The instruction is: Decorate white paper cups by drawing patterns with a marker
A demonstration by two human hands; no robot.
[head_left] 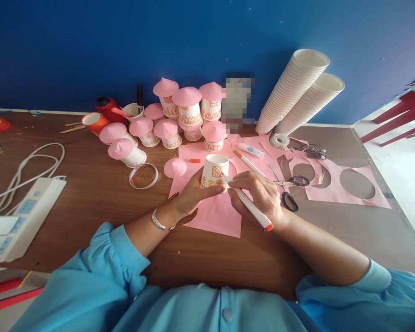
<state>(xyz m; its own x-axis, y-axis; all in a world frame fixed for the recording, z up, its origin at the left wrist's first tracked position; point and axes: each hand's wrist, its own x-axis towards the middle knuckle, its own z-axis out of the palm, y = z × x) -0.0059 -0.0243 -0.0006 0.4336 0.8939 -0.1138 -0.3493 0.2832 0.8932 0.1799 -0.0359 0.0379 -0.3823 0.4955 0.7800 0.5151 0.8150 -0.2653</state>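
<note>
My left hand (190,191) is wrapped round a white paper cup (210,166) and holds it upright above the pink paper. Orange flowers and a striped window shape are drawn on the cup's side. In my right hand (259,193) is a white marker pen (251,207) with an orange end, its tip at the cup's drawn side. Close by lie an orange pen cap (195,161), a pink paper cone (174,168) and a second marker (249,163). Pink paper (221,221) lies under both hands.
Several decorated cups with pink cone roofs (186,97) stand at the back. Two tall stacks of cups (293,87) lean on the blue wall. Scissors (290,200), a glue stick (251,150) and a tape roll (143,176) lie around. At left is a power strip (38,216).
</note>
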